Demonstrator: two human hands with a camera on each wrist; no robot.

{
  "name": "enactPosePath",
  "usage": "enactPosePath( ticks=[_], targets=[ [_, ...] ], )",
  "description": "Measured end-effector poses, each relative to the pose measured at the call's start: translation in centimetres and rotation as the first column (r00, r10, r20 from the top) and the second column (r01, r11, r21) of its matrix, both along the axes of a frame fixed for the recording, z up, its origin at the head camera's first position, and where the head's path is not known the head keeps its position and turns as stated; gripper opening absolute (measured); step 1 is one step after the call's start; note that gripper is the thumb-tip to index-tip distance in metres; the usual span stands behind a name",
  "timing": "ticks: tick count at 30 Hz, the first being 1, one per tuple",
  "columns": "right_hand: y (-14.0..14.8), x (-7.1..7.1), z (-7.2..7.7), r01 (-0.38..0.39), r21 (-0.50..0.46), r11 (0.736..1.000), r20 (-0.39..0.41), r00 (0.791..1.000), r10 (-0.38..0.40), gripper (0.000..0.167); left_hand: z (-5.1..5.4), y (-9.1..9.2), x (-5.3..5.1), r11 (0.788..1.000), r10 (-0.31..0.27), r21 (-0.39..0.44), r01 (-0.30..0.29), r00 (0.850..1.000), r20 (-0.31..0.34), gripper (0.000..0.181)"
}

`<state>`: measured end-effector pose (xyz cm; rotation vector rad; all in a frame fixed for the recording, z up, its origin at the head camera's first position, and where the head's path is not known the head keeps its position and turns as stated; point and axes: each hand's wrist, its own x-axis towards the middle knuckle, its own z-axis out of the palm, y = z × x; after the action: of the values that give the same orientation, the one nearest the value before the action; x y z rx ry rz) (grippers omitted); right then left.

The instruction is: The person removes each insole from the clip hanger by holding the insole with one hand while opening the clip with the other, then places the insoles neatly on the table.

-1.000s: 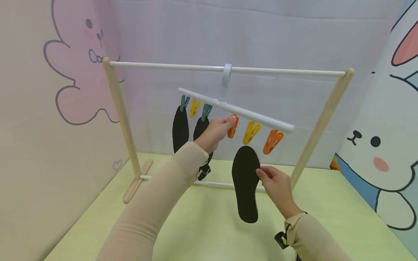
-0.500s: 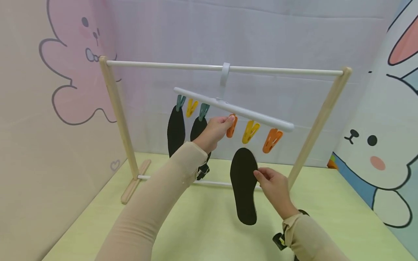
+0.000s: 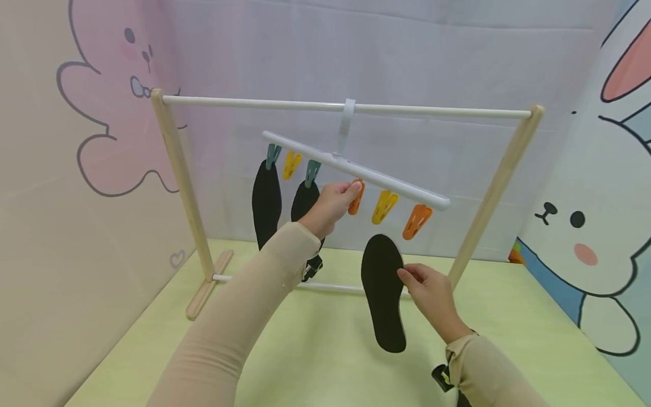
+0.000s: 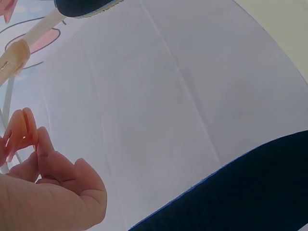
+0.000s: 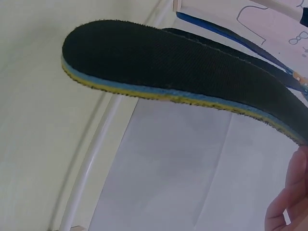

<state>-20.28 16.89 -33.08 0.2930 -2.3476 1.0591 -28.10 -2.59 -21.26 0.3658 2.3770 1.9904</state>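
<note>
Black fabric faces the held insole point(image 3: 382, 294), which stands nearly upright just right of and below the centre of the head view, its top a little beneath a yellow clip point(image 3: 385, 207) and apart from it. Seen from the right wrist, its edge shows blue and yellow layers. Right hand point(image 3: 429, 291) pinches that insole by the edge nearest the right of the frame, between thumb and curled fingers. Left hand point(image 3: 328, 208), at the centre of the head view, has thumb and fingers closed on an orange clip point(image 3: 354, 207) under a white hanger bar point(image 3: 399, 185).

That bar tilts, higher toward the upper left and lower toward the right, and hangs by a hook point(image 3: 347, 118) from a white rail point(image 3: 254, 103) across the upper frame. Left of the pinched clip, two green clips hold two more black insoles, the left insole point(image 3: 267, 198) in full darker view and the second insole point(image 3: 303, 199) partly hidden behind the hand and sleeve; a second yellow clip point(image 3: 291, 165) sits between the green ones. Another orange clip point(image 3: 418, 221) hangs near the bar's lower end. Wooden posts carry the rail above a pale green table point(image 3: 305, 356).
</note>
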Motion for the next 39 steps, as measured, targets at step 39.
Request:
enactPosePath(
  ticks=[39],
  targets=[
    [1.3,0.0,-1.0,-0.03,-0.017,0.999,-0.011,0.999,0.03,0.008,-0.1,-0.6,-0.6,0.999,-0.046,-0.008,0.045,0.997,-0.07,0.031]
  ],
)
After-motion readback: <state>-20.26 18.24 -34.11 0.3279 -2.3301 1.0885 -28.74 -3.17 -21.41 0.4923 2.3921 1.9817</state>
